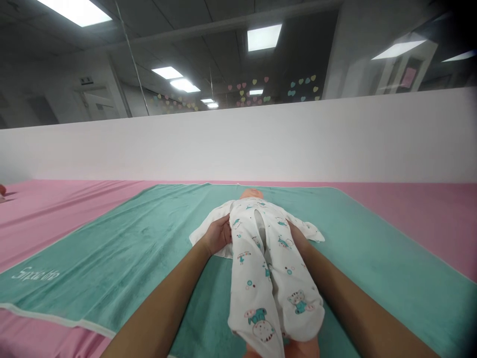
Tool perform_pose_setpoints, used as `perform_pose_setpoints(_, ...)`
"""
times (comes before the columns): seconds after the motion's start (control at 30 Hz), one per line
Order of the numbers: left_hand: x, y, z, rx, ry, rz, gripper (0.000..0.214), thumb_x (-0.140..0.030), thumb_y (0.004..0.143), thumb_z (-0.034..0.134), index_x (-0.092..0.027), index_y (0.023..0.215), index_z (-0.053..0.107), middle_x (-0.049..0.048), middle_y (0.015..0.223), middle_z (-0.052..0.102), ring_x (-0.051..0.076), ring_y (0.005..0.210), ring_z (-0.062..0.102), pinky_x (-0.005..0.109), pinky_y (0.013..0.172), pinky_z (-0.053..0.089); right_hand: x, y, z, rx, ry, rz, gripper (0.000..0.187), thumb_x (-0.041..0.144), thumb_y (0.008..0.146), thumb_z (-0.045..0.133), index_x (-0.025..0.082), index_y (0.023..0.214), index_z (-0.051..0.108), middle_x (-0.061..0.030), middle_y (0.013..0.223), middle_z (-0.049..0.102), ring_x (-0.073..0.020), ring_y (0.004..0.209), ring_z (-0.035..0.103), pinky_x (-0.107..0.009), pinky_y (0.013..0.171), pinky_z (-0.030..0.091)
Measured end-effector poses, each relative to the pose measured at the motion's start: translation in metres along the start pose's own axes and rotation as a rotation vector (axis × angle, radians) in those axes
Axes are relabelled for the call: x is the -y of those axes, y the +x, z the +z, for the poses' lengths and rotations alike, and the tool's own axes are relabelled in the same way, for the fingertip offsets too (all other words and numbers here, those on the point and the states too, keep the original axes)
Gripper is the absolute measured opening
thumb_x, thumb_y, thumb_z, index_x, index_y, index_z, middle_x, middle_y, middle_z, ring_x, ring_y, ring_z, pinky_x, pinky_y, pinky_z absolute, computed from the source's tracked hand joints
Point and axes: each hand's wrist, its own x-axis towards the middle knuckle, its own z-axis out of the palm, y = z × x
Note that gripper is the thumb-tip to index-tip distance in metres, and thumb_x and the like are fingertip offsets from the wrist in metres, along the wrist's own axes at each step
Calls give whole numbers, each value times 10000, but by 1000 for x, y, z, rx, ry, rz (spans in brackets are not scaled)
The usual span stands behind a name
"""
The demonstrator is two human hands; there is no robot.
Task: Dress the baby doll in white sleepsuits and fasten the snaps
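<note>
A baby doll lies on its back with its pale head [250, 193] pointing away from me. It wears a white sleepsuit [257, 278] printed with small teal cartoon cats, and the suit's legs reach toward me. My left hand [218, 235] grips the side of the suit at the doll's middle, beside a white cloth [203, 237] spread under the doll. My right hand [297, 234] presses against the opposite side, and the suit's leg hides most of it. The doll's feet are covered.
The doll lies on a teal towel [122, 238] with a pale border, spread over a pink mat [63, 214]. A low white wall [238, 149] runs behind the mat. A small reddish object [2, 190] sits at the far left edge.
</note>
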Motion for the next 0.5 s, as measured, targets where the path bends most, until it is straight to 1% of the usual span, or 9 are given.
perform_pose_setpoints(0.07,0,1,2,74,-57,-51,382,-442,773,526,-135,969,639,98,846,696,230,789,644,311,672,475,1,1,0,-8,-14,-33,479,597,750,465,265,1032,667,-28,1056,668,-293,1286,350,-374,1088,282)
perform_pose_setpoints(0.23,-4,-2,6,130,-89,-52,393,-442,811,513,-145,1043,624,99,937,693,227,883,633,306,746,473,-1,4,1,63,134,15,433,540,745,507,265,1040,666,-11,1056,671,-302,1226,427,-379,1052,338)
perform_pose_setpoints(0.27,-5,-4,6,146,-94,-51,401,-447,817,510,-150,1064,617,98,953,691,227,903,628,308,759,471,-1,4,1,70,135,19,429,530,749,506,262,1044,665,-10,1063,669,-303,1224,429,-383,1045,346)
perform_pose_setpoints(0.33,-6,-6,7,167,-99,-51,425,-463,824,505,-151,1094,603,103,976,685,230,937,617,315,780,468,0,3,1,44,83,12,419,518,752,508,261,1041,667,-12,1066,668,-308,1229,423,-394,1039,351)
perform_pose_setpoints(0.43,-6,-8,8,143,-71,-57,457,-496,815,508,-136,1078,610,115,967,682,237,938,610,324,784,465,2,2,1,-7,-2,-20,411,514,755,515,261,1040,668,-22,1035,679,-312,1215,439,-397,1029,359)
perform_pose_setpoints(0.5,-5,-8,8,102,-24,-56,450,-501,796,533,-132,1035,625,111,929,684,234,893,615,324,762,465,3,1,1,24,34,-10,435,532,771,490,258,1065,655,-26,1012,685,-308,1158,495,-400,995,394)
